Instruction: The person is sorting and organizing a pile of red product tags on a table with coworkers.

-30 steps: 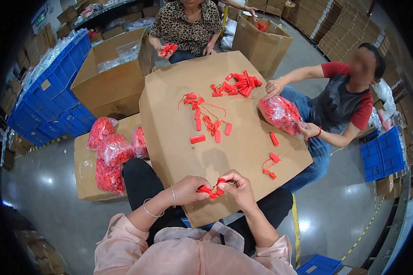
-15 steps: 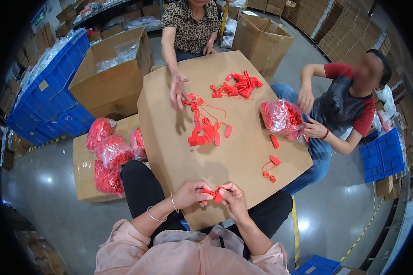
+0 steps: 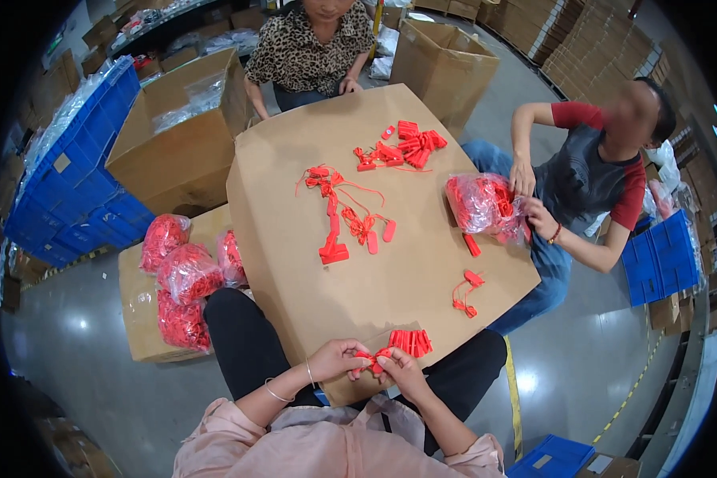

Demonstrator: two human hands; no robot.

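My left hand (image 3: 336, 361) and my right hand (image 3: 404, 373) meet at the near edge of the cardboard tabletop (image 3: 295, 287). Between their fingertips they pinch a small red corded piece (image 3: 372, 362); its exact kind is too small to make out. Just beyond my right hand lies a neat row of red pieces (image 3: 411, 342), side by side. Farther up, a loose group of red corded pieces (image 3: 362, 226) spreads over the cardboard, with trailing cords. One red corded piece (image 3: 469, 295) rests toward the right edge.
Another heap of red pieces (image 3: 410, 147) lies at the far side. At right, a co-worker handles a clear bag of red pieces (image 3: 486, 205); another person sits opposite. Filled bags (image 3: 190, 272) rest on a carton at left, near an open box (image 3: 175, 131) and blue crates (image 3: 80, 175).
The person opposite has drawn a hand back from the red pieces. A row of red pieces now lies beside my right hand. The middle group is more spread out. My hands still pinch the piece.
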